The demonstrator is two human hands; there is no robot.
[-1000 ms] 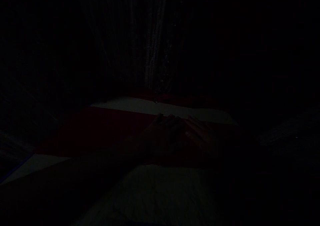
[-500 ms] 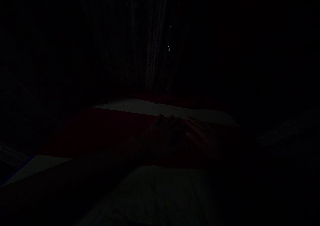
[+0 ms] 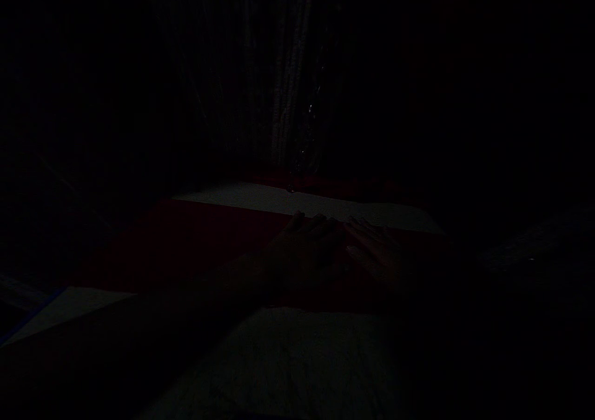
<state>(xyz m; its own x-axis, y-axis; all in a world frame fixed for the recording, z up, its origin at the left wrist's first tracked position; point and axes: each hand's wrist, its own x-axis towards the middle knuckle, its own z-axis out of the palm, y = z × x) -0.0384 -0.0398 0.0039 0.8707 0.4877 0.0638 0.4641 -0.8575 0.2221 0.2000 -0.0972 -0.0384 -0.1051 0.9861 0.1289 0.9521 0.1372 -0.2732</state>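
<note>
The scene is very dark. A red sheet, apparently cloth [image 3: 199,237], stretches across the middle, and a pale strip [image 3: 367,212] runs along its far side. My left hand [image 3: 302,246] lies flat on the red cloth, fingers stretched towards the pale strip. Just right of it, my right hand [image 3: 372,249] also rests on the cloth with fingers extended; its wrist and arm fade into shadow. No held object shows in either hand. Beyond the hands, a thin glinting upright thing [image 3: 310,109] reaches down near the pale strip; its kind is too dark to tell.
Pale crumpled material [image 3: 297,364], perhaps clothing, fills the lower middle. At the left, a pale surface [image 3: 79,305] ends in a blue edge [image 3: 35,315]. Faint vertical ridges [image 3: 283,79] rise at the back. Everything else is lost in darkness.
The bright glints on the upright thing have shifted lower and dimmed. Both hands and the red cloth stay in practically the same place.
</note>
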